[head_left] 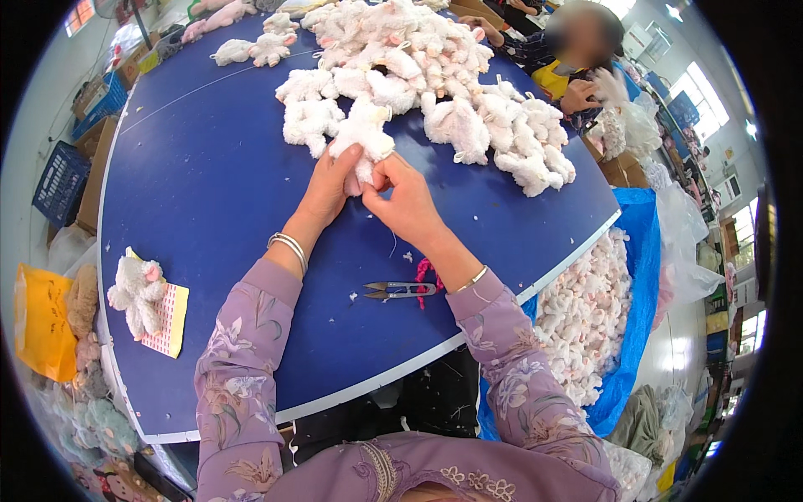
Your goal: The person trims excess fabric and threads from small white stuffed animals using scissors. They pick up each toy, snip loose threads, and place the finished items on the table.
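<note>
Between my two hands is a white plush toy (362,130), fluffy and with stubby limbs, held over the blue table. My left hand (330,180) grips its side with the thumb on top. At its lower end, the fingers of my right hand (400,194) pinch the fabric close to a pink patch. A thin thread hangs below the right fingers. Nearer to me lie thread snips (400,289) with a pink cord (425,272) beside the handle. Beyond my hands a large heap of similar white plush toys (401,42) covers the far part of the table.
One plush toy (138,293) lies on a yellow and pink sheet (174,322) at the left. A blue bag (640,251) full of small white plush pieces (585,309) stands right of the table (209,159). Another person (577,50) works at the far right. Crates and bags stand leftward.
</note>
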Demonstrator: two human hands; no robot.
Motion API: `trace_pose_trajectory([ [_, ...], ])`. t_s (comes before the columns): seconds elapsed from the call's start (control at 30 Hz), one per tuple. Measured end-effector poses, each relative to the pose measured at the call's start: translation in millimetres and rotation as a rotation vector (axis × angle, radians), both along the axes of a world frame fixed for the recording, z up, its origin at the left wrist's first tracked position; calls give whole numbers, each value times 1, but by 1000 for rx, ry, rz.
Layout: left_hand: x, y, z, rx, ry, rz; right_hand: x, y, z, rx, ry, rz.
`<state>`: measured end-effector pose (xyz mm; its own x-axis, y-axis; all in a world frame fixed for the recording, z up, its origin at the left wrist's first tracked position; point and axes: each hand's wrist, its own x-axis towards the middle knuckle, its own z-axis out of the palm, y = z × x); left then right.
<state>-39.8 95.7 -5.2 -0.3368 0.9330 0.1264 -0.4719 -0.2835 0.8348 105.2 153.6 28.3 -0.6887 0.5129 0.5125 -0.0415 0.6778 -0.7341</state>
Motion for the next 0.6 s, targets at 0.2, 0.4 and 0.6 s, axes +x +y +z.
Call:
trace_pose_trajectory([
  [0.2,3,1,5,-25,-49,165,9,17,0,-183,-74,-115],
  [0.4,5,6,-6,2,170,178,5,30,-10,-466,152,-66],
  [0.6,10,-1,11,-115,71,5,14,32,3,94,205,-221],
])
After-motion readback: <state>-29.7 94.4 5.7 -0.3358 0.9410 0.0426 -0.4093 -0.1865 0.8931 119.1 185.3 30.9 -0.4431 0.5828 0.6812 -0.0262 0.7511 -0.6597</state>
